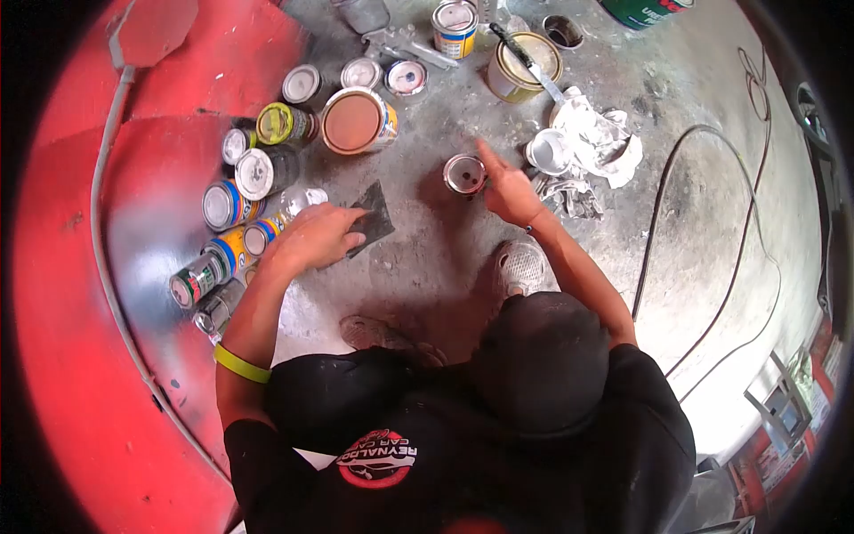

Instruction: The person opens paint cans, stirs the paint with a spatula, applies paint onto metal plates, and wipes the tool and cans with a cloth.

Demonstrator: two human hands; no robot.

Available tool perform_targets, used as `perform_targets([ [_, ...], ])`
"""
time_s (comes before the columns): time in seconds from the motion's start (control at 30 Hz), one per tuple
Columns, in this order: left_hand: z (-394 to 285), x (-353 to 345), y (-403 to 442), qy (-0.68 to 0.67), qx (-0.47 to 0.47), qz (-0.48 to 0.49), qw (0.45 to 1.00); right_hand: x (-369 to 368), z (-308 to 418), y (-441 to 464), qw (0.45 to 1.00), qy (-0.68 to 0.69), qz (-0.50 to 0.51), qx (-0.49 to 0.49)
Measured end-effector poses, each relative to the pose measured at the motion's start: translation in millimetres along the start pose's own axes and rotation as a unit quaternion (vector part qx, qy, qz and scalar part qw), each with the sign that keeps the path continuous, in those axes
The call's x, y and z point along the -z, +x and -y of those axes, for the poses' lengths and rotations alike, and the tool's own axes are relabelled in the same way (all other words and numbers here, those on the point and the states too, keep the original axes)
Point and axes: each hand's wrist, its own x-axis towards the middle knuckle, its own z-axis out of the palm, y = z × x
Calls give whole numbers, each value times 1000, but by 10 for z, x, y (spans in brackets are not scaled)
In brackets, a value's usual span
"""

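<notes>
My left hand (318, 237) grips a dark, flat, roughly square sheet (375, 217) between thumb and fingers, just right of the rows of cans. My right hand (509, 189) has its index finger stretched out, and its other fingers look curled. It is beside a small round open can (464, 174) with dark spots inside; whether it touches the rim I cannot tell. Right of this hand stands a white cup (549, 152) next to crumpled white cloth (598, 133). A large can with a reddish-brown top (353, 123) stands above my left hand.
Several cans, one with a yellow-green lid (283, 124), stand on the left. A knife-like tool (527, 60) lies across a large can (503, 87). A spray gun (407, 46) lies at the top. A hose (656, 203) curves over the floor at right. My shoes are below my hands.
</notes>
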Motion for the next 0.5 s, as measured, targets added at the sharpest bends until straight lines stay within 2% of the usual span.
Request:
perform_targets([
  [0.03,-3,13,-13,0,1,-4,1000,22,45,-50,997,-22,-24,-69],
  [0.07,46,-24,-8,1,-5,-19,1000,36,38,-118,996,-45,-71,-16],
  [0.3,295,-296,254,-29,-35,-62,997,-235,230,-478,991,-85,-102,-22],
  [0.37,382,-482,438,-149,45,-17,988,-274,255,-435,990,-80,-115,-18],
  [0.4,470,-635,516,-203,48,-1,978,-266,281,-374,988,-48,-146,-9],
  [0.43,566,-867,606,-201,48,-3,978,-256,282,-311,984,-16,-177,-1],
  [0.47,654,-1135,683,-192,-83,-98,973,-285,206,-225,984,-15,-179,-1],
  [0.5,596,-1191,662,-177,-213,-188,942,-292,161,-100,992,-5,-121,-30],
])
